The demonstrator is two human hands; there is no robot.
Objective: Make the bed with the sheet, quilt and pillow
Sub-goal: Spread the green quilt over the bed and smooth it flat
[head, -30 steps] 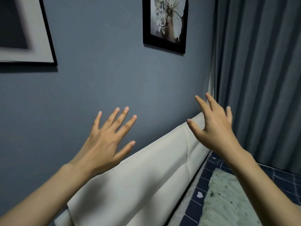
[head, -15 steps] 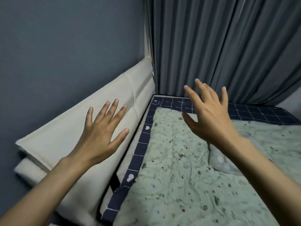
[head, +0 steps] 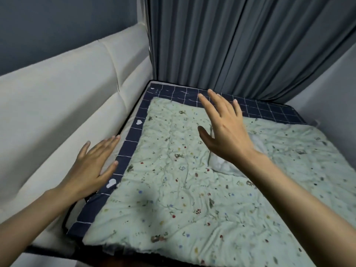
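While both splayed, the left hand (head: 92, 166) and right hand (head: 227, 135) hover above the quilt (head: 183, 189).

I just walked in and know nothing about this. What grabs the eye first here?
Two bare hands spread open above the bed: the left hand near the cream padded headboard, the right hand over the middle. Beneath them lies a rumpled pale green floral quilt, spread over a navy checked sheet that shows along the edges. Grey-blue curtains hang at the far side.
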